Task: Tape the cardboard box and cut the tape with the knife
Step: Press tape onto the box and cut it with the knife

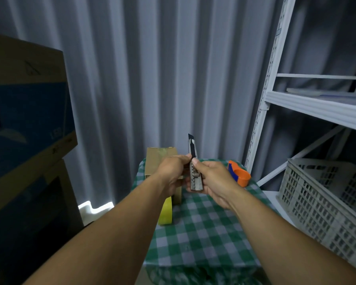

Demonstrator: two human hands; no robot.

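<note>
A metal utility knife (194,161) points upward in front of me, its dark blade out at the top. My right hand (215,182) grips its handle. My left hand (173,171) pinches the knife near the slider from the left. Behind my left hand a small brown cardboard box (158,159) stands on the green checked tablecloth (203,233), with tape across its top. A yellow tape roll (166,212) stands on edge under my left forearm, partly hidden. An orange and blue tape dispenser (239,174) lies at the table's far right.
Large stacked cardboard boxes (27,124) rise close on the left. A white metal shelf (308,108) stands on the right, with a grey plastic crate (327,198) on its low level. A grey curtain (162,68) hangs behind the small table.
</note>
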